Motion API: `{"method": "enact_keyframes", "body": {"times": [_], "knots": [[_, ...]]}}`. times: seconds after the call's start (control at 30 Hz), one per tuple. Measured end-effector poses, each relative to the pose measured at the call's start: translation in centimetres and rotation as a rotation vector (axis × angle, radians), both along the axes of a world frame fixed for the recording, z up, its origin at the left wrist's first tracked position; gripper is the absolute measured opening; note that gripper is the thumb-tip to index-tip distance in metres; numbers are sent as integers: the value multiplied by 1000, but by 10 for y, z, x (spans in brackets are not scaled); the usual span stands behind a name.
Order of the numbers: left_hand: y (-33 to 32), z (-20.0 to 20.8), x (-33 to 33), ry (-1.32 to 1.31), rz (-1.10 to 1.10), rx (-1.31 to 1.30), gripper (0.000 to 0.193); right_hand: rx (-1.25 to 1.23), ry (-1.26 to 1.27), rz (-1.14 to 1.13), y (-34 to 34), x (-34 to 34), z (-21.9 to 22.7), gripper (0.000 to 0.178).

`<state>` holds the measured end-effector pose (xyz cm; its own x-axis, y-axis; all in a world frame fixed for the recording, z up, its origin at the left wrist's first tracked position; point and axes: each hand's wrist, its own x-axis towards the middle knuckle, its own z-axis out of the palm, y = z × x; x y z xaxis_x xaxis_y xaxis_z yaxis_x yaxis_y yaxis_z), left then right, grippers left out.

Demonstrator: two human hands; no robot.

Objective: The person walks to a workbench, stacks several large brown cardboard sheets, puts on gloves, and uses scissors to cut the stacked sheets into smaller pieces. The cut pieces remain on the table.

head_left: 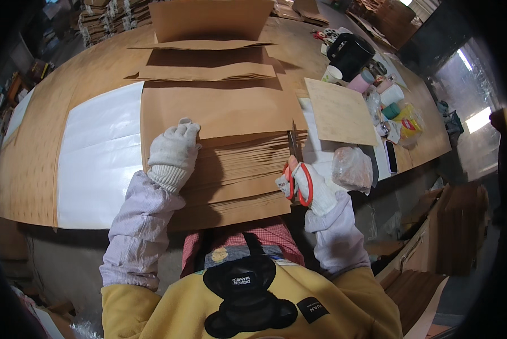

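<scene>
A stack of brown kraft paper sheets (231, 206) lies before me, its near edges fanned out in layers. My left hand (174, 150), in a white knitted glove, has its fingers curled on the left part of the near edge of the upper brown paper sheet (219, 110). Red-handled scissors (305, 183) are in my right hand (321, 195), also gloved, with some bare fingertips showing. Their blades point away from me and meet the right end of that sheet's edge. Whether the blades are parted is hard to make out.
Folded brown paper stacks (208, 70) stand farther back. White sheeting (101, 158) covers the table on the left. At right are a thin wooden board (342, 111), a plastic-wrapped block (352, 169), a phone (390, 156), a black jug (350, 55) and several cups and jars.
</scene>
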<state>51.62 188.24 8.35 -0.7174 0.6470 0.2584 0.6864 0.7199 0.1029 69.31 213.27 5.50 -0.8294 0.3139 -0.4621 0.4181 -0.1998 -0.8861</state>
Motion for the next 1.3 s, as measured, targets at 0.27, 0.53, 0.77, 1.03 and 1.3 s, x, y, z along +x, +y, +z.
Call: {"method": "enact_keyframes", "body": {"times": [0.27, 0.53, 0.77, 1.03, 1.3], "knots": [[-19, 14, 7, 160, 117, 153, 51, -127, 60, 27, 2, -5, 3, 49], [-78, -12, -13, -182, 185, 592, 53, -394, 106, 527, -93, -44, -3, 63], [-88, -17, -15, -18, 89, 541, 47, -422, -31, 463, -198, -95, 9, 57], [-83, 15, -17, 363, 72, 382, 18, -209, 85, 485, -174, -79, 32, 52], [-53, 81, -92, -610, 64, 1721, 23, -358, 104, 398, -120, -22, 29, 62]]}}
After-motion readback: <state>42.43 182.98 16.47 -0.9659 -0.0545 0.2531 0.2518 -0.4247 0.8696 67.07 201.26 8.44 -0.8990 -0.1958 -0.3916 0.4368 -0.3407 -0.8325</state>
